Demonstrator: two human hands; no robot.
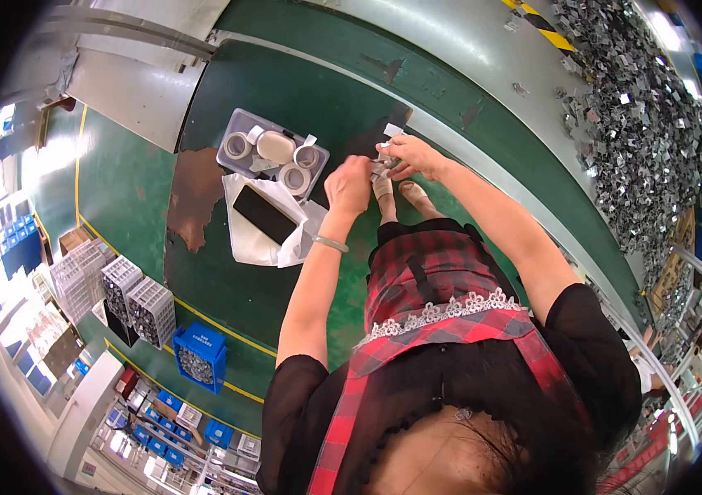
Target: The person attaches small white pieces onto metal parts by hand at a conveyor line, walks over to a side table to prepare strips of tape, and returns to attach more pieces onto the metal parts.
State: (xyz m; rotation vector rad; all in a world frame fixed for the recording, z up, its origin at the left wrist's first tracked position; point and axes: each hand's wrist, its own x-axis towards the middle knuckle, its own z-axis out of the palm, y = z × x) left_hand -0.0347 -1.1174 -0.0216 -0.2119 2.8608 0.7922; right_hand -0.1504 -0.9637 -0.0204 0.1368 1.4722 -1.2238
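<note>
My left hand, with a bangle on its wrist, has its fingers curled together; what they hold is hidden. Close beside it, my right hand pinches a small white strip. Other small whitish pieces lie between the two hands, too small to make out. To the left of my left hand is a clear plastic tray with several rolls of tape and a beige oval item. Beside the tray, a black phone rests on a crumpled white sheet.
A large heap of small metal parts covers the surface at the right. White crates and a blue bin filled with parts stand on the green floor at the lower left. A metal rail runs past my right arm.
</note>
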